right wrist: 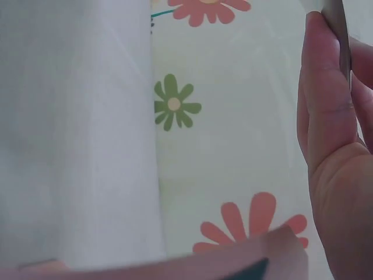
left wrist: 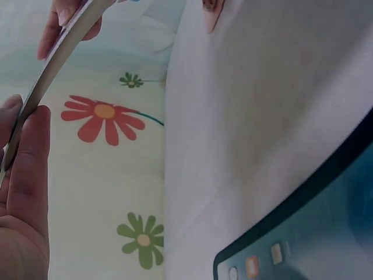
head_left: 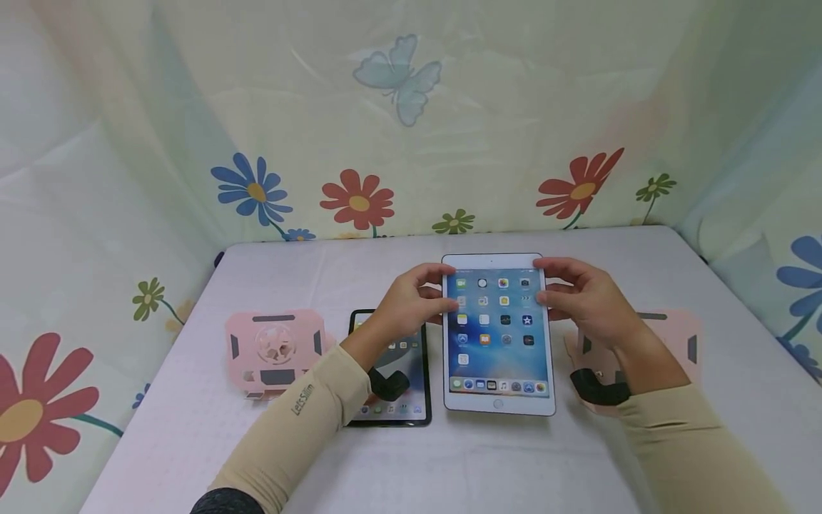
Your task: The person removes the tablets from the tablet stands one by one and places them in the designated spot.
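Observation:
A white tablet with its screen lit and app icons showing is held up above the table by both hands. My left hand pinches its left edge near the top, thumb in front and fingers behind. On the opposite edge, my right hand pinches it the same way. The left wrist view shows the tablet edge-on between thumb and fingers. In the right wrist view only a thin strip of it appears in the grip. Beneath the left wrist lies a black-framed tablet, also lit, partly covered by the arm.
A pink case with grey pads and a round patterned piece lies at the left on the white table. Another pink case lies at the right, partly hidden by the right arm. A flower-printed curtain surrounds the table's back and sides.

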Demonstrator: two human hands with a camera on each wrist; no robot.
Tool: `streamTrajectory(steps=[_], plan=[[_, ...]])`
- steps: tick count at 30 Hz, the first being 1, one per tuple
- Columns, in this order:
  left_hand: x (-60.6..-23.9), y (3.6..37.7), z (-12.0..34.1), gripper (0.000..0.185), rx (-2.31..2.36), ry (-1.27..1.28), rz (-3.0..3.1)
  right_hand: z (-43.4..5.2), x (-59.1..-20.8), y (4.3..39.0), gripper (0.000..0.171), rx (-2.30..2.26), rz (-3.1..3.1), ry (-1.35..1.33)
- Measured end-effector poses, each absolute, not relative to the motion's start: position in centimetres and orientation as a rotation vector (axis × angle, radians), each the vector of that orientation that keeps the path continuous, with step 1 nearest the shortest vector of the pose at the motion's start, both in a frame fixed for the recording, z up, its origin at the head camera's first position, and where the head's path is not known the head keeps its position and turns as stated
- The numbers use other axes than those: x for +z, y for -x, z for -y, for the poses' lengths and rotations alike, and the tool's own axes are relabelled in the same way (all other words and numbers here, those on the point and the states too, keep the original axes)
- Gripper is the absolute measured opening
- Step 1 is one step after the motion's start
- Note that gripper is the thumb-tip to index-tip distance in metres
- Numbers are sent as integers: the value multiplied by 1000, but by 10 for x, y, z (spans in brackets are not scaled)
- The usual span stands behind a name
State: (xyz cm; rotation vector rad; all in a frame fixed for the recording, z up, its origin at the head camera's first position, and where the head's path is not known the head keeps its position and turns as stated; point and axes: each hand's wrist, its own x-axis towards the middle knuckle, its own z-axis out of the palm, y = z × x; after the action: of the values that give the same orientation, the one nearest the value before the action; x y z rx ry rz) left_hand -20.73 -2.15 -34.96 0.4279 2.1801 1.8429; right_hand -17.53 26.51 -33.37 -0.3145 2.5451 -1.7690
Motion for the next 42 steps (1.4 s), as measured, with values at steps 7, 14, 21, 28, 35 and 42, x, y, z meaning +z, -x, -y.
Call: streamTrajectory(steps=[7,14,21,28,35,42], plan=[[-355,207,29,48,1823,-429,-2192,-258,-338,176,55,-1745,-2531,287],[-364,204,34,47,1816,-394,-2175,-252,-345,174,54,-1771,-2488,280],[-371,201,36,47,1794,-324,-2184,-247,-354,175,51,-1804,-2415,196],[-379,200,41,45,1779,-322,-2187,-242,-362,173,54,-1774,-2430,227],[-385,202,41,45,1760,-317,-2210,-236,-368,173,55,-1721,-2474,135],[-392,207,40,43,1742,-291,-2220,-231,-376,174,53,-1739,-2461,96]])
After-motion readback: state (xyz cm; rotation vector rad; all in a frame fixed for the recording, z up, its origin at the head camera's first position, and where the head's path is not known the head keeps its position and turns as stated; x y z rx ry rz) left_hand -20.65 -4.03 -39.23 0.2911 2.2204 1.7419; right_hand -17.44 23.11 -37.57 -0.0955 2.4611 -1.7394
